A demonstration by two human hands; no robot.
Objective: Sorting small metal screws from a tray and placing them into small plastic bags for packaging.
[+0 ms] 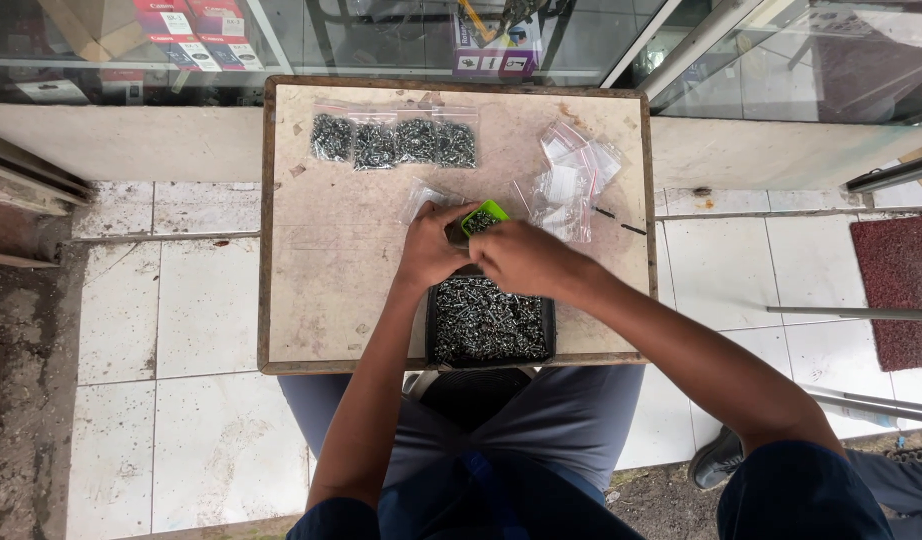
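Holding the green scoop (484, 217) in both hands (433, 245) (526, 260), we keep it level above the screw tray (489, 322).

On a worn wooden board (321, 290), the left hand (431, 248) and right hand (526, 260) meet around a small green scoop (484, 216) of screws. At six o'clock from them sits a black tray of screws (489, 322); filled zip bags (393, 142) lie at eleven, empty zip bags (573, 175) at one.

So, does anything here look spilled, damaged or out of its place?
Nothing looks spilled. The screws stay inside the black tray and the four filled bags. Only the empty bags lie in a loose, untidy heap on the board.
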